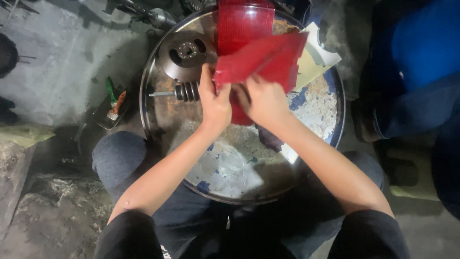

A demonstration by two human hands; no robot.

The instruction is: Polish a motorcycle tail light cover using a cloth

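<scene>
Tilted red glossy packet (261, 60), held aloft

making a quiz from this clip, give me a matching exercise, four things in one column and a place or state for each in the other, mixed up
Things:
1. red packet
2. ribbed metal shaft
3. round metal disc part
4. green-handled tool

Places or states:
A. on the floor, left of the drum
B. held in both hands
C. on the drum top's upper left
D. lying by the left hand

Pairs: 1-B, 2-D, 3-C, 4-A
</scene>
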